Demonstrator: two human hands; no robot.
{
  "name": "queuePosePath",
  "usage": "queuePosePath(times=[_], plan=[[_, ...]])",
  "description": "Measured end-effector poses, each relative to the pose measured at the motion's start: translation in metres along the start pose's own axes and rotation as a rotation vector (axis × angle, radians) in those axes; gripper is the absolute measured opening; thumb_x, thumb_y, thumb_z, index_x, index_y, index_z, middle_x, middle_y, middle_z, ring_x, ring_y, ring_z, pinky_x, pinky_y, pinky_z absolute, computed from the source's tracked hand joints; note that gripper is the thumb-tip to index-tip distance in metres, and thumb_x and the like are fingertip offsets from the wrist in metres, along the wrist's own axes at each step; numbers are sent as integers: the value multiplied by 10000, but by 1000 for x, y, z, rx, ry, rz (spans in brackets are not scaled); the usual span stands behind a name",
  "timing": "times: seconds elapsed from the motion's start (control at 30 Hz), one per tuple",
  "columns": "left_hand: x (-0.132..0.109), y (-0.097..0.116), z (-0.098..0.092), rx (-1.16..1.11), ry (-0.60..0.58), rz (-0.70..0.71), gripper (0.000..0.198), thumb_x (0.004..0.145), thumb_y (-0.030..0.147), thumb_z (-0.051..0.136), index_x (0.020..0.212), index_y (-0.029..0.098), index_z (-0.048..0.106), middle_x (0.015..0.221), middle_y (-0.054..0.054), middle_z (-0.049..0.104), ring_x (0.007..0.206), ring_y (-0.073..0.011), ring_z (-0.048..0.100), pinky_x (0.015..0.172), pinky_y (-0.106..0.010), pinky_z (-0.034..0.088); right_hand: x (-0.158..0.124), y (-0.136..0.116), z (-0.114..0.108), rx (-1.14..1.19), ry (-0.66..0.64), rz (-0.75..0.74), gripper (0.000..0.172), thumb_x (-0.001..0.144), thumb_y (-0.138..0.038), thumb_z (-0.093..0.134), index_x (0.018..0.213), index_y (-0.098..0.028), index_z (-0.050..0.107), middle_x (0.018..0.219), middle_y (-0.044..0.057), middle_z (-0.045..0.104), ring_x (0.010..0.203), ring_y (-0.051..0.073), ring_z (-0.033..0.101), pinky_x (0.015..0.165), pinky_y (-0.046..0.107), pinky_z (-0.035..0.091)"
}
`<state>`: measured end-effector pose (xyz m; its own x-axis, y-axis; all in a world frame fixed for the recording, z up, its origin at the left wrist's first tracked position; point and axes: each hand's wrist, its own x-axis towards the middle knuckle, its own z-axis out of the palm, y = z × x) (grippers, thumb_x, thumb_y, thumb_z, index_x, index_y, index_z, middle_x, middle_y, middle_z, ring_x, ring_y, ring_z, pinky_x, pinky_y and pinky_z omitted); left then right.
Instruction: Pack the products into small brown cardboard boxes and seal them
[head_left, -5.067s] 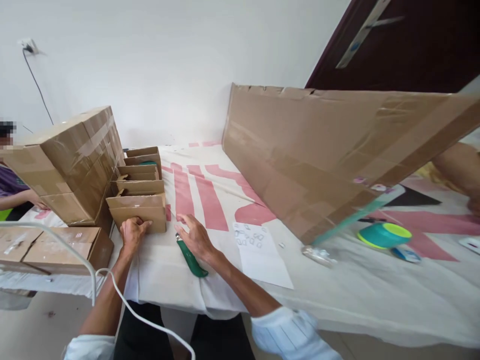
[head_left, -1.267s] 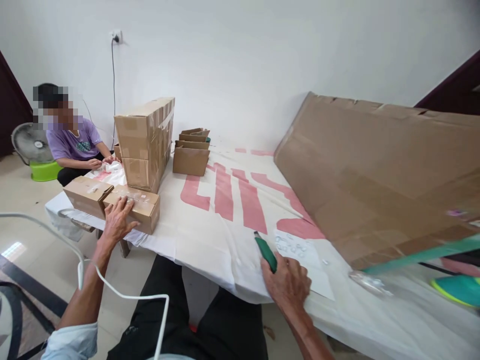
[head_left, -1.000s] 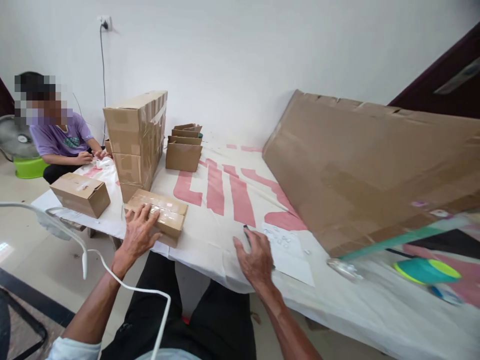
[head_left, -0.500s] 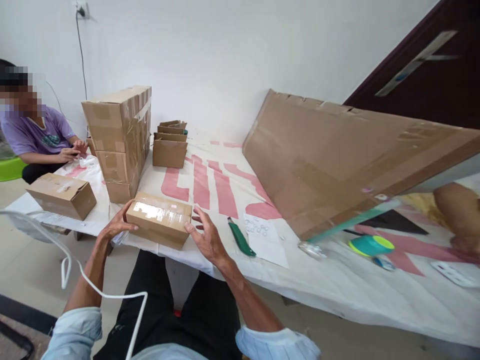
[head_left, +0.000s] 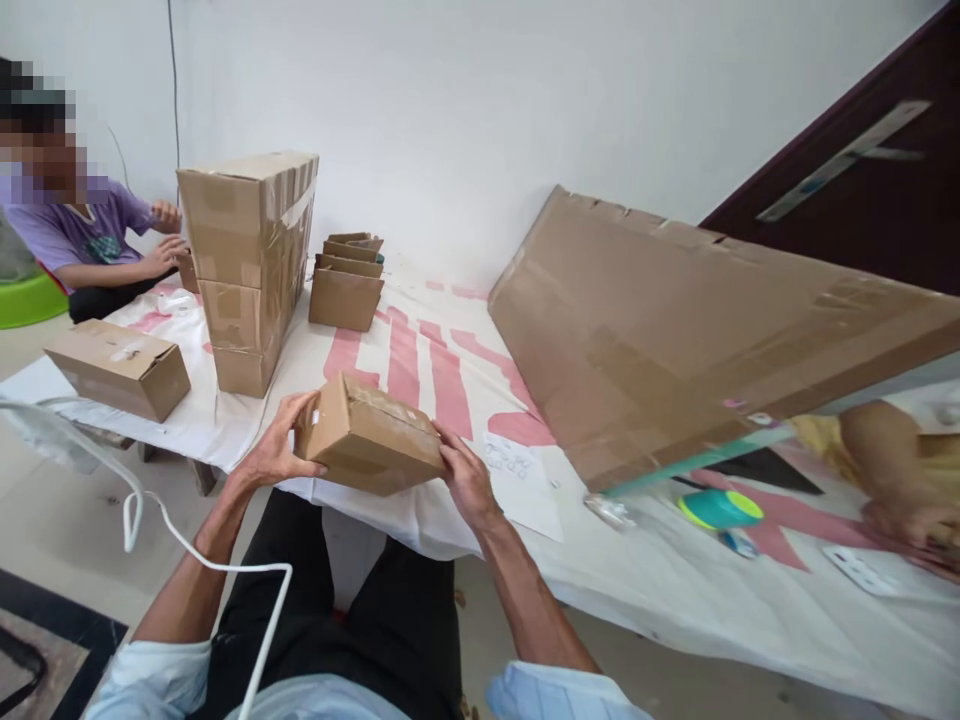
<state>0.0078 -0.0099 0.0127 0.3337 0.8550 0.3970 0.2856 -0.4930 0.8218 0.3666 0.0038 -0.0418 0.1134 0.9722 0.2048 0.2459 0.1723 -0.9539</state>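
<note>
The held carton (head_left: pixel 375 440) is located at the lower centre of the frame, over the front edge of the cloth-covered surface (head_left: pixel 645 570). It is tilted. The left hand (head_left: pixel 289 445) grips the left end, with the thumb on the front side; the right hand (head_left: pixel 469 475) holds the right end. Clear tape runs along the top of the carton. The contents are hidden.

A second carton (head_left: pixel 120 370), lying flat at the left of the frame, has its top flaps down with a narrow gap at the right end; its contents cannot be seen. To its right stands a carton stack (head_left: pixel 240 270), three tiers high, bound with clear tape, contents concealed. Just beyond the stack, at upper centre-left, a row of open cartons (head_left: pixel 346 300) stands with flaps raised; the flaps block the interiors.

A large cardboard box (head_left: pixel 712 330) occupies the right half of the frame. A sheet of paper (head_left: pixel 517 485) lies just beside the right hand.
</note>
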Motion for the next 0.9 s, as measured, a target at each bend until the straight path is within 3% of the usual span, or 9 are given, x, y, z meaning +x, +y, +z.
queuePosePath(times=[0.17, 0.3, 0.4, 0.47, 0.53, 0.63, 0.77, 0.9], plan=[[5, 20, 10, 96, 21, 103, 1110, 649, 370, 995, 1601, 248, 437, 1611, -190, 462, 1507, -417, 452, 1251, -609, 403, 1, 14, 0, 128, 39, 137, 589, 837, -507, 617, 1343, -244, 767, 1459, 86, 716, 1299, 327, 674, 941, 428, 611], [8, 28, 14, 144, 35, 107, 1069, 632, 353, 998, 1561, 240, 481, 1618, -206, 465, 1522, -430, 445, 1244, -624, 412, 5, -4, -5, 4, 110, 115, 532, 820, -545, 636, 1191, -208, 814, 1310, 124, 782, 1213, 340, 701, 927, 456, 605], [12, 36, 19, 172, 25, 107, 1068, 607, 339, 1006, 1541, 228, 500, 1613, -213, 471, 1541, -437, 422, 1268, -635, 378, 11, -49, -9, -174, 207, -107, 473, 891, -572, 633, 1116, -196, 808, 1172, 137, 803, 1085, 319, 721, 921, 477, 596], [16, 42, 23, 189, 13, 104, 1064, 596, 335, 1011, 1529, 225, 511, 1610, -211, 474, 1545, -437, 413, 1279, -635, 361, 13, -91, -8, -281, 224, -392, 369, 957, -510, 628, 1105, -217, 796, 1156, 116, 787, 1080, 304, 708, 940, 487, 585], [20, 49, 27, 207, 14, 104, 1065, 579, 335, 1019, 1515, 222, 523, 1605, -206, 477, 1539, -435, 416, 1282, -631, 358, 12, -134, -1, -408, 144, -676, 220, 982, -401, 675, 1085, -246, 793, 1117, 92, 776, 1091, 299, 689, 989, 502, 557], [25, 57, 34, 234, 19, 101, 1078, 556, 342, 1030, 1504, 215, 531, 1600, -206, 474, 1528, -438, 418, 1278, -634, 356, 11, -182, 14, -618, -134, -919, 136, 1013, -276, 664, 1045, -237, 790, 1072, 90, 762, 1064, 284, 665, 998, 479, 532], [29, 64, 42, 261, 12, 74, 1099, 541, 327, 1032, 1511, 230, 526, 1602, -200, 473, 1526, -449, 414, 1270, -655, 345, 13, -206, 29, -966, -443, -946, 81, 986, -236, 708, 994, -217, 786, 1043, 92, 741, 1057, 284, 620, 957, 439, 501], [30, 69, 45, 276, 12, 59, 1111, 525, 304, 1029, 1514, 245, 526, 1603, -193, 477, 1512, -457, 426, 1253, -669, 354, 17, -213, 34, -1159, -532, -888, 64, 951, -212, 758, 892, -202, 781, 971, 82, 714, 978, 249, 603, 892, 379, 455]])
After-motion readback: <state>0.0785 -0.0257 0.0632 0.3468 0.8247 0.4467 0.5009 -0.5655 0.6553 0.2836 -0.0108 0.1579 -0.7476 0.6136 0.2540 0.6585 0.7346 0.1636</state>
